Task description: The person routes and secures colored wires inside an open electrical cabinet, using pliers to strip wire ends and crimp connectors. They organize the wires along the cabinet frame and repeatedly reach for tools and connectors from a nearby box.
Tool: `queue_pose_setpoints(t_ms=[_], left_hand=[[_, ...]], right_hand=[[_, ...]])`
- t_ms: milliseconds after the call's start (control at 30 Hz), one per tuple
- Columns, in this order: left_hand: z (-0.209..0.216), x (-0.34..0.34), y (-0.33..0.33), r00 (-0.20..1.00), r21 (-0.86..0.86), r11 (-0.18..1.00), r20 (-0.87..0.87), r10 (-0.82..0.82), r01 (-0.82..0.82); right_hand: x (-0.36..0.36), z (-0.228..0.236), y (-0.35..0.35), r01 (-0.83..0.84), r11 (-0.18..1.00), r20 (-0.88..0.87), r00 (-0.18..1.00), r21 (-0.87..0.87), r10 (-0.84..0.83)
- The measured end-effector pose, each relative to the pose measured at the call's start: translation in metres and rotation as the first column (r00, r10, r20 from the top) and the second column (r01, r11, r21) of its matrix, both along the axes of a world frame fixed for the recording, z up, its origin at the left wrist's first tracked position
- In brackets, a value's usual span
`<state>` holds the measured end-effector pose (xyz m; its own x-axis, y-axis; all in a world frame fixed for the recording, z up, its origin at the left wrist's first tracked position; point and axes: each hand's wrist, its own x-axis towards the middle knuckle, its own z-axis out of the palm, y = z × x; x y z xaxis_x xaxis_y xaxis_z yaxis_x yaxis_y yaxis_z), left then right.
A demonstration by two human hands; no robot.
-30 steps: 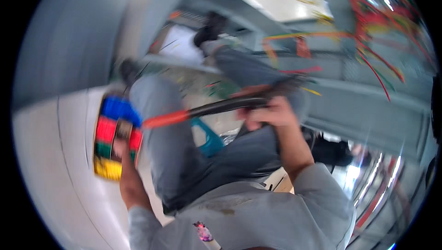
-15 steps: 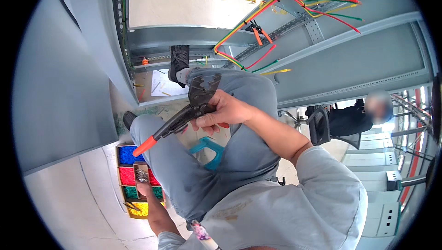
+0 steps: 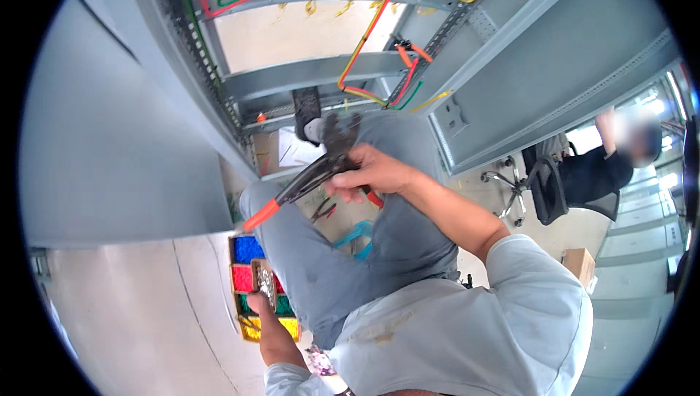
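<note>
My right hand (image 3: 375, 171) is closed around a crimping tool (image 3: 302, 179) with a black notched head and orange-red handle ends, held above my lap. Its handles are spread apart, and the head is blurred. At the lower left my left hand (image 3: 258, 302) is at the near end of a small cardboard box (image 3: 256, 273) of silvery metal terminals (image 3: 267, 284). Its fingers are mostly hidden there. The box rests over a sectioned tray (image 3: 237, 316) of small blue, red, green and yellow parts. A dark-handled tool (image 3: 249, 322) lies across the yellow section.
A grey metal cabinet frame (image 3: 292, 75) rises ahead, with red, green and yellow wires (image 3: 367, 31). Orange-handled pliers (image 3: 410, 51) hang there. Between my legs are a teal object (image 3: 355, 237) and another pair of pliers (image 3: 321, 211). At right, a person (image 3: 594, 173) sits on a chair.
The view has shifted, showing more wiring at the top. My right hand still holds the crimping tool, and my left hand stays at the terminal box.
</note>
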<state>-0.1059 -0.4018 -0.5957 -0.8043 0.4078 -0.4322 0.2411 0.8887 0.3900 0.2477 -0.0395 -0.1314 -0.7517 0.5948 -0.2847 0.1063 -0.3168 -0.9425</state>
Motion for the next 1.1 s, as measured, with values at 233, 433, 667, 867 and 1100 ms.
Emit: queue_pose_setpoints(t_ms=[233, 433, 667, 867, 1100], left_hand=[[0.028, -0.02, -0.03, 0.746, 0.183, 0.797, 0.515, 0.422, -0.576], [0.043, -0.011, -0.028, 0.72, 0.152, 0.805, 0.564, 0.405, -0.573], [0.019, -0.008, -0.011, 0.767, 0.076, 0.853, 0.485, 0.421, -0.517], [0.003, -0.011, 0.001, 0.862, 0.015, 0.919, 0.353, 0.363, -0.393], [0.005, -0.013, -0.003, 0.947, 0.008, 0.962, 0.176, 0.268, -0.274]], right_hand=[[0.037, 0.0, -0.031, 0.048, 0.972, -0.28, 0.953, -0.229, -0.113], [0.058, 0.0, -0.042, 0.014, 0.979, -0.191, 0.98, -0.202, -0.053], [0.058, 0.003, -0.056, 0.044, 0.971, -0.137, 0.987, -0.234, -0.078], [0.06, 0.004, -0.064, 0.043, 0.964, -0.02, 0.999, -0.262, -0.05], [0.051, 0.011, -0.066, 0.017, 0.963, 0.006, 1.0, -0.268, -0.016]])
